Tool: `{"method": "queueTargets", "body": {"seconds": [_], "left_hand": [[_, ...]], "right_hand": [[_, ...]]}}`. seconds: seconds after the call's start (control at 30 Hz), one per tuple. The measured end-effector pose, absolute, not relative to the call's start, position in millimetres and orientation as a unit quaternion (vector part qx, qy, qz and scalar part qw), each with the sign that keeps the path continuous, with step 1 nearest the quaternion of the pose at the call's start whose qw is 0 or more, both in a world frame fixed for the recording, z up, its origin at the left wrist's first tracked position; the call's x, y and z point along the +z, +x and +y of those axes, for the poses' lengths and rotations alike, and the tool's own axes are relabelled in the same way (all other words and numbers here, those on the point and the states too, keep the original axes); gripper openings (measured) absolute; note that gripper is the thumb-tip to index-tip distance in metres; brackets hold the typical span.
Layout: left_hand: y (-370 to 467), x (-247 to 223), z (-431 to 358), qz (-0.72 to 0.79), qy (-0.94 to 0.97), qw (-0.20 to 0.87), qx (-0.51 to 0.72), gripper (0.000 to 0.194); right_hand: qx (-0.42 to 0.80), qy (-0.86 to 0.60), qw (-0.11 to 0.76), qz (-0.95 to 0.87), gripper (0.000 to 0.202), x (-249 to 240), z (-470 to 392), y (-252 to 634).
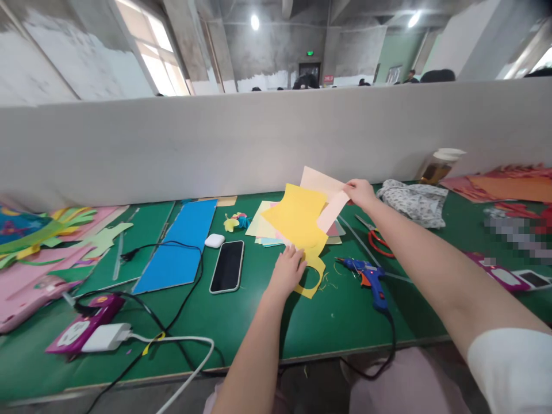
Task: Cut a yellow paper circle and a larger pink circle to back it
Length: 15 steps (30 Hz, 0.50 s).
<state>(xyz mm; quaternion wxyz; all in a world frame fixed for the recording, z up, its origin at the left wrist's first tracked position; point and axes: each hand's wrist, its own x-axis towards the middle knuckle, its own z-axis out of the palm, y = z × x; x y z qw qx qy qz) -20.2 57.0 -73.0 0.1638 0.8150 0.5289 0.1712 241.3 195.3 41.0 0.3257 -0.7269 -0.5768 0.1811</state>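
Note:
My right hand (361, 192) pinches the right edge of a pale pink sheet of paper (321, 179), which is raised at an angle behind a yellow sheet. My left hand (288, 265) rests at the lower edge of the yellow paper (301, 214), fingers bent over it. A cut yellow piece with a round hole (318, 275) lies just under that hand, with thin yellow trimmings beside it. Beneath these is a stack of pastel paper (259, 223), partly covered. How firmly my left fingers grip the yellow paper cannot be told.
A blue glue gun (366, 276) and red-handled scissors (379, 240) lie on the right. Leftward are a phone (227, 266), a white earbud case (214, 241), a blue board (179, 247) and a power strip (86, 325) with cables. A grey partition (215, 144) stands behind.

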Motion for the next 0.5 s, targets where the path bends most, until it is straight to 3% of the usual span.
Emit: {"method": "queueTargets", "body": {"seconds": [0.17, 0.5], "left_hand": [[-9.3, -71.6, 51.7, 0.516, 0.824, 0.170, 0.160, 0.039], [-2.2, -75.9, 51.4, 0.507, 0.832, 0.177, 0.141, 0.044]], "right_hand": [[0.135, -0.720, 0.361, -0.577, 0.019, 47.9, 198.7, 250.7], [-0.011, -0.719, 0.404, -0.565, 0.027, 78.6, 199.0, 264.9]]}}
